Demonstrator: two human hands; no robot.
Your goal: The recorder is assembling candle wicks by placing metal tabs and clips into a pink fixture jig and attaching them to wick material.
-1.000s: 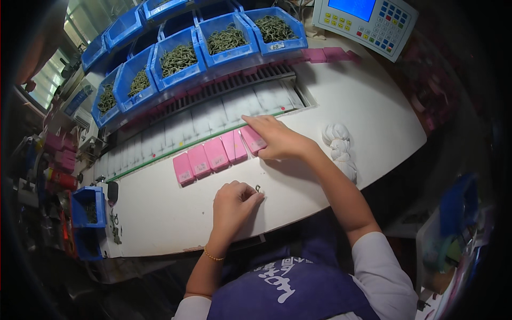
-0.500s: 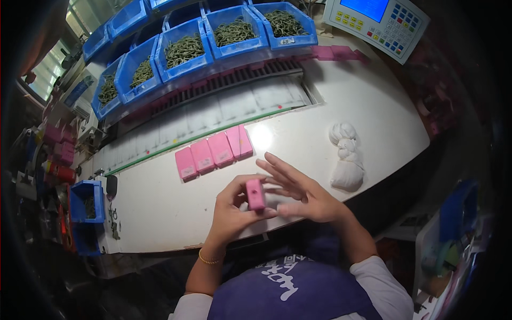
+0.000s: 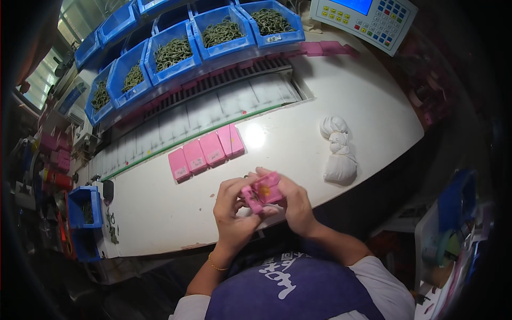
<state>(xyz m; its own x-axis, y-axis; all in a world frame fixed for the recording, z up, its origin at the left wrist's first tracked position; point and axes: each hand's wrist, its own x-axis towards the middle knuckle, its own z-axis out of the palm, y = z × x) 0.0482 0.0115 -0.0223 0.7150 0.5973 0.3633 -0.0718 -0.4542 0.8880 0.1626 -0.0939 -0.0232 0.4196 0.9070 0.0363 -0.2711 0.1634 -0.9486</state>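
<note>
Above the near edge of the worktable, a pink rubber mould is spread apart between my hands, its inner face and a yellow spot showing. Closed around its left part is my left hand, with a gold bracelet at the wrist. My right hand grips the right part, its fingertips partly hidden behind the pink rubber. A small green piece shows by the fingertips, too small to name. Farther off, several closed pink moulds lie side by side in a slanting row, some with pale labels.
A knotted white cloth pouch lies on the white tabletop to the right. Blue bins of green, twig-like pieces stand along the back. A keypad panel is at the far right; smaller blue bins hang at the left edge.
The mould was a closed block in my left hand, with my right hand open beside it. Now my right hand has taken hold and the mould is opened out. The view has shifted slightly.
</note>
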